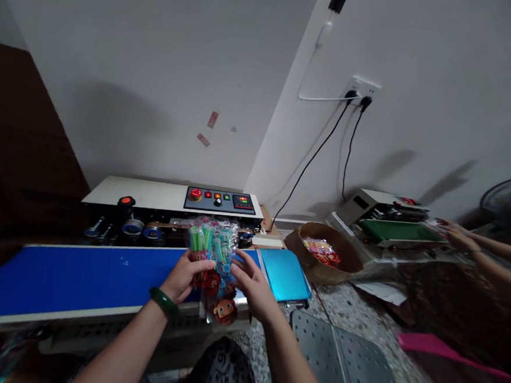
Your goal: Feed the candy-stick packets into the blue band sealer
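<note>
A brown basket (323,260) of red packets sits beside a second sealing machine (384,224).

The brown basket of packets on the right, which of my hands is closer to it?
Right. Your right hand grips the clear toy packet on the side facing the brown basket; your left hand holds the packet's far side.

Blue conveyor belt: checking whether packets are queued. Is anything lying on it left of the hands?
No, the blue belt is bare left of the left hand, which holds the toy packet.

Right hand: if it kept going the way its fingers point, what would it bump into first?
The right hand already touches the clear packet of toys; beyond that, probably the sealing machine, though depth is unclear.
</note>
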Demonstrator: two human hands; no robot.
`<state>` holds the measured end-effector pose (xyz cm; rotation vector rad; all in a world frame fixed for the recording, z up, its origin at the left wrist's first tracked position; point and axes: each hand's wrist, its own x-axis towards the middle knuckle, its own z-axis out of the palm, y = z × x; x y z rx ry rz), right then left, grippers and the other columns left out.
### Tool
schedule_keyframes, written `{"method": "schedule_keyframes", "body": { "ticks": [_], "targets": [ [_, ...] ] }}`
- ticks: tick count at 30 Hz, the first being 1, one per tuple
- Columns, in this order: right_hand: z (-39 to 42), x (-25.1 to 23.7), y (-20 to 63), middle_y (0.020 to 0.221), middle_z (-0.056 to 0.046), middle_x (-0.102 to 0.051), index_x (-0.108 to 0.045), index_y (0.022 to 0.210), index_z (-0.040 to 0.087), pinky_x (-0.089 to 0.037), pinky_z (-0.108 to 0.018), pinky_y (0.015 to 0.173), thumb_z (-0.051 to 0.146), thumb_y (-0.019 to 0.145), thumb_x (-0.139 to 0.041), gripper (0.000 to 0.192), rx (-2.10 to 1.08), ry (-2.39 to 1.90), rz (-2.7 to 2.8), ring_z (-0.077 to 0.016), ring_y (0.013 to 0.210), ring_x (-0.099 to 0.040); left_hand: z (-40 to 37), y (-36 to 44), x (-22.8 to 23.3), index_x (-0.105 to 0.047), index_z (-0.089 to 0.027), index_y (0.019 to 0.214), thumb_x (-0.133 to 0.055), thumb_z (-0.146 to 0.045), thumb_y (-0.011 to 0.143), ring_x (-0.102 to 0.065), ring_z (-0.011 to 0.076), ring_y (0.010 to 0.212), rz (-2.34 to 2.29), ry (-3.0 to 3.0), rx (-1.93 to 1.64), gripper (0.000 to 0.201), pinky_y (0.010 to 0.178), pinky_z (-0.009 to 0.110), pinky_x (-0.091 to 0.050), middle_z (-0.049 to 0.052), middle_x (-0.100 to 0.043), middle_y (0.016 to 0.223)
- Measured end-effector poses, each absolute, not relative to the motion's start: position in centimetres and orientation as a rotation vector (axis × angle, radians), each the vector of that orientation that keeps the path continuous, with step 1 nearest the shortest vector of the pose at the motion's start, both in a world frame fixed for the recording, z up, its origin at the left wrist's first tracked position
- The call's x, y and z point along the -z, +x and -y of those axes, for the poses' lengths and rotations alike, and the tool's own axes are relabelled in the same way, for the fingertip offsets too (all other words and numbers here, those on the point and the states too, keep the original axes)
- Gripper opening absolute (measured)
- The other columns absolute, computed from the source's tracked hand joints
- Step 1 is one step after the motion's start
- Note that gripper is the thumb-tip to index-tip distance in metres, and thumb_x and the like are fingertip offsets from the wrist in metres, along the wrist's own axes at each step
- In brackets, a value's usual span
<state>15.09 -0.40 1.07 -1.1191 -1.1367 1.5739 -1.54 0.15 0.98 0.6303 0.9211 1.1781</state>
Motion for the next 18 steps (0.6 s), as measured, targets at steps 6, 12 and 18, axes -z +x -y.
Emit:
{"method": "schedule_keyframes", "body": {
  "ticks": [6,12,18],
  "targets": [
    [-0.7,-1.3,14.3,0.088,-0.003,-0.061,-0.06,0.096,0.02,-0.041,-0.033,0.081,0.043,0.073,-0.058,0.032,-1.504,-1.01,1.245,-0.0204,0.09,-0.054,0.5,-1.1,-0.9,-0.066,-0.014,0.075,-0.074,-0.014,0.051,-0.063,0.0193,0.06,-0.834,0.652,-1.075,0.026,0.061,0.032,-0.05,0.005,-0.069,0.068],
    [-0.9,-0.6,13.4,0.074,0.001,-0.058,-0.057,0.077,0.019,-0.042,-0.027,0.071,0.038,0.067,-0.063,0.022,-1.288,-1.02,1.157,-0.016,0.073,-0.053,0.4,-0.6,0.1,-0.065,-0.015,0.076,-0.074,-0.016,0.051,-0.061,0.018,0.057,-0.87,0.602,-1.106,0.027,0.054,0.031,-0.05,0.003,-0.068,0.067],
    [-1.0,0.6,12.9,0.081,-0.002,-0.061,-0.06,0.084,0.018,-0.043,-0.028,0.074,0.04,0.07,-0.061,0.026,-1.245,-1.012,0.951,-0.0167,0.077,-0.054,0.0,-0.5,0.0,-0.064,-0.013,0.071,-0.075,-0.016,0.051,-0.06,0.0164,0.053,-0.933,0.569,-1.131,0.023,0.052,0.03,-0.051,0.002,-0.067,0.062]
  ]
}}
